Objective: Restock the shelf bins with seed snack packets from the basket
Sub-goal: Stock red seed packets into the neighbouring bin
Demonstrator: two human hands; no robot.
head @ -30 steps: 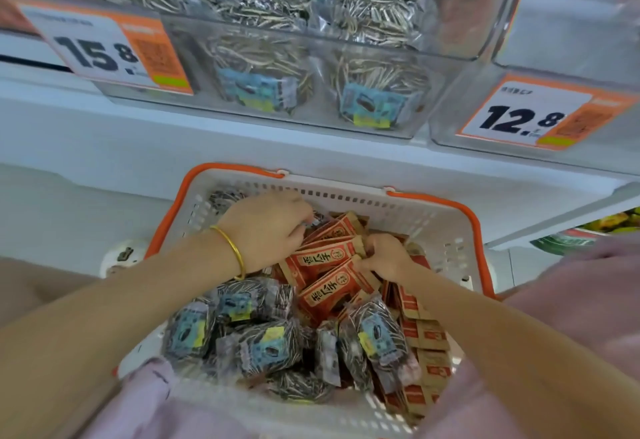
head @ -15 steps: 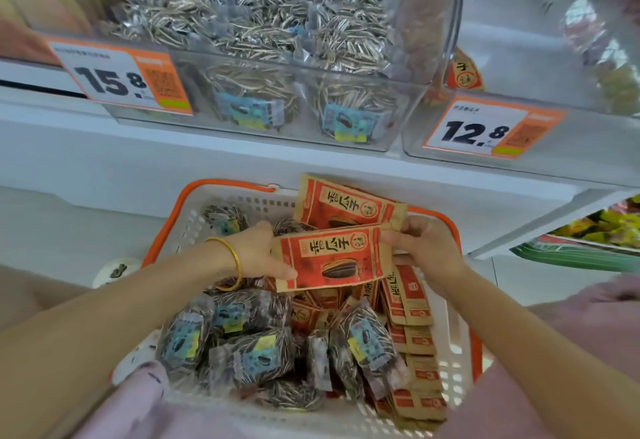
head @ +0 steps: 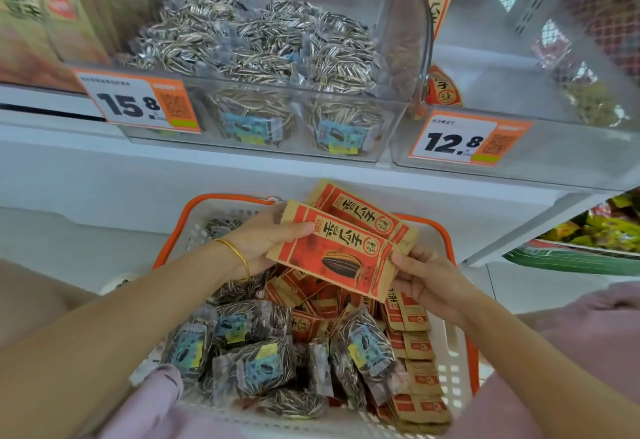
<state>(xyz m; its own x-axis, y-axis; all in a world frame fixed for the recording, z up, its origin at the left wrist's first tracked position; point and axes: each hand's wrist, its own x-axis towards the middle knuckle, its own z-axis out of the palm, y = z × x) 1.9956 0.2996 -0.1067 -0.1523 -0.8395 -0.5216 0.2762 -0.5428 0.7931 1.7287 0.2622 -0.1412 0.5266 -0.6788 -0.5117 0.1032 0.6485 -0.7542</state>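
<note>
Two red-and-tan seed packets (head: 332,251) are held stacked above the white basket with an orange rim (head: 453,379). My left hand (head: 263,244) grips their left end with the thumb on top. My right hand (head: 422,276) pinches their right end. The basket below holds more red packets (head: 415,345) along its right side and clear striped-seed packets with blue labels (head: 256,366) on the left. Above, a clear bin tagged 15.8 (head: 138,102) is piled with striped-seed packets (head: 263,43). The clear bin tagged 12.8 (head: 467,140) to its right shows one red packet (head: 441,88) at its left wall.
A white shelf ledge (head: 242,175) runs just above the basket's far rim. Brown boxed goods (head: 41,12) stand at the upper left. Green and yellow packets (head: 595,230) lie on a lower shelf at the right. Pink sleeves frame the bottom corners.
Both hands went from reaching among the basket's red packets to lifting two of them out. The packets now sit higher and tilted, and the view has risen toward the bins.
</note>
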